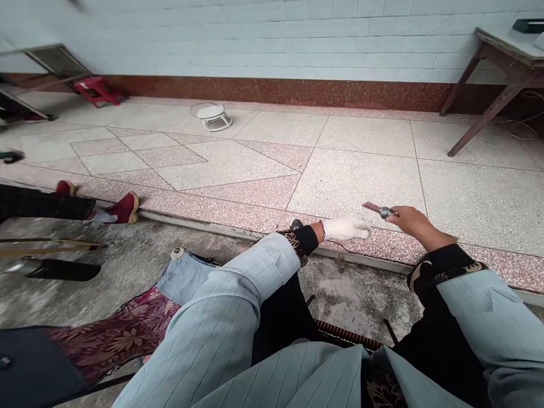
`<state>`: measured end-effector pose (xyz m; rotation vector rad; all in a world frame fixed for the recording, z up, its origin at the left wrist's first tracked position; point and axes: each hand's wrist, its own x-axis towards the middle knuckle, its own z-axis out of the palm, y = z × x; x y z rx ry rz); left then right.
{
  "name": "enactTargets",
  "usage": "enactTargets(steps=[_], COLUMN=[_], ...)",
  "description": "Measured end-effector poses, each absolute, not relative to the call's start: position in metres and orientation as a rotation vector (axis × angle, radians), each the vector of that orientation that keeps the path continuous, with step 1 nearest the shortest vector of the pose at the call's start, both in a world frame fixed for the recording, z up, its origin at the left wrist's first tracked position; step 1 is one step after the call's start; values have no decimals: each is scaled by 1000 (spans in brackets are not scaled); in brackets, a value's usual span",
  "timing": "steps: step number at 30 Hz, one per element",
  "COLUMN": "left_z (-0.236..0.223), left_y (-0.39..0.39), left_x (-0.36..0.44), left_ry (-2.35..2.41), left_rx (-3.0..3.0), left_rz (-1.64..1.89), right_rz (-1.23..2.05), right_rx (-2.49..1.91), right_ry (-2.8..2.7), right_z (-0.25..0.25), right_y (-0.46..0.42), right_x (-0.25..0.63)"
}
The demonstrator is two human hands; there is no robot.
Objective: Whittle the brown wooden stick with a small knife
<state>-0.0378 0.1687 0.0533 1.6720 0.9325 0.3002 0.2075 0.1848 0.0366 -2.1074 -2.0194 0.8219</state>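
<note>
My right hand (410, 222) is bare and pinches a small tool (381, 211) with a metal collar and a reddish tip pointing left. It hovers over the raised edge of the terrazzo floor (361, 170). My left hand (346, 229) wears a white glove and lies just left of the tool's tip on that edge, fingers stretched to the right with nothing visible in them. Both forearms are in pale blue striped sleeves with black cuffs.
Another person's legs with red shoes (124, 208) lie at the left. A shovel blade (55, 269) rests on the lower concrete. Patterned cloth and denim (140, 317) lie near me. A white round stand (211, 116), a red stool (96, 90) and a wooden table (505, 62) stand by the wall.
</note>
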Motion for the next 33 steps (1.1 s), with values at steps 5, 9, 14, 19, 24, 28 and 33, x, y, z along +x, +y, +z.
enactTargets(steps=[5,9,14,19,24,28,33], left_z=[54,44,28,21,24,26,31], left_y=[178,183,187,184,181,180,179], left_x=[-56,-56,-38,-36,-43,-43,-43], left_ry=[1024,1017,868,862,965,1002,964], left_rx=[1621,1598,1608,1628,1605,1564,1563], left_rz=[202,215,293,240,252,328,278], right_rz=[1593,1818,1673,1450,1115,733,1129], right_rx=[-1564,-1282,-1199,-1372,-1764,-2038,-1825], right_ry=[-2369,-2151,-1323,-1190,-1539,-2052,-2361], right_z=[45,54,54,43,36,41,50], right_y=[168,165,172,181,186,182,167], right_x=[202,208,206,207,210,199,191])
